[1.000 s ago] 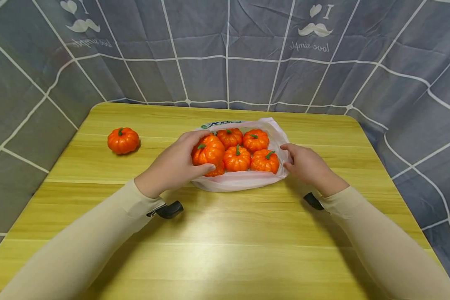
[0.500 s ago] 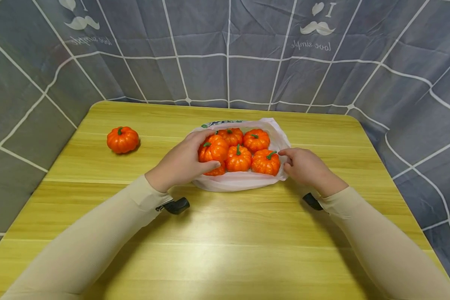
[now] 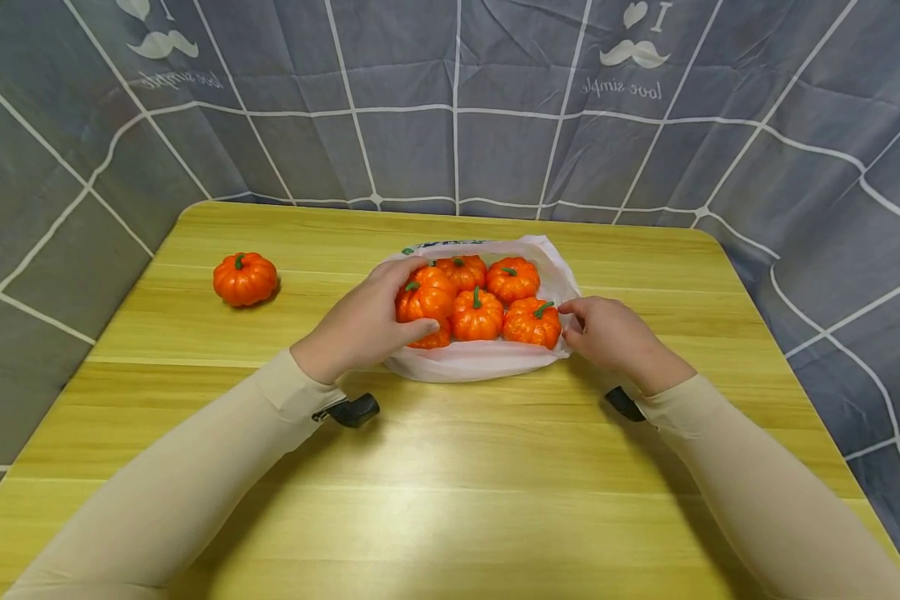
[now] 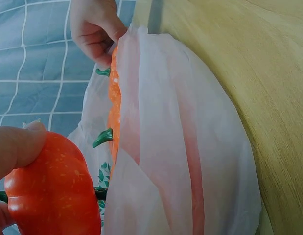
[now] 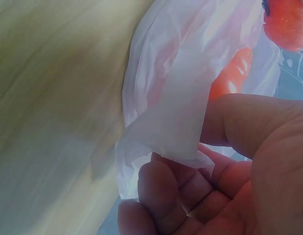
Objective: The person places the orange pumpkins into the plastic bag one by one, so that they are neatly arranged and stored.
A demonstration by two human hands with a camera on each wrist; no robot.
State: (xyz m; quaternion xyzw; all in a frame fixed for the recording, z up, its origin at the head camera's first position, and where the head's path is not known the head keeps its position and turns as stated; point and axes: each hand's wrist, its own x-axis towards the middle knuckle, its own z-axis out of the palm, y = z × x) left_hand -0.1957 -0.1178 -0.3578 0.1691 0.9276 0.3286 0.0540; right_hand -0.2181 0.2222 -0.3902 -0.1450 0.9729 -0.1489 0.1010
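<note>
My left hand (image 3: 367,317) holds an orange toy pumpkin (image 3: 427,293) between thumb and fingers, over the left end of a thin white plastic bag (image 3: 480,367). In the left wrist view this pumpkin (image 4: 53,191) sits higher than the bag's near wall, its green stem sideways. Several similar pumpkins (image 3: 477,317) lie in the bag, one partly hidden beneath the held one. At the bag's right end, my right hand (image 3: 613,337) pinches the rim; the right wrist view shows the bag's edge (image 5: 175,122) between thumb and fingers.
Another orange pumpkin (image 3: 244,279) stands alone at the far left of the wooden table (image 3: 450,467). A grey checked curtain (image 3: 405,158) hangs around the table's back and sides. Black straps (image 3: 352,411) show at both wrists.
Over the second, my left hand has shifted slightly right with the pumpkin, then nearly stopped. My right hand has moved a little down and left at the bag's rim.
</note>
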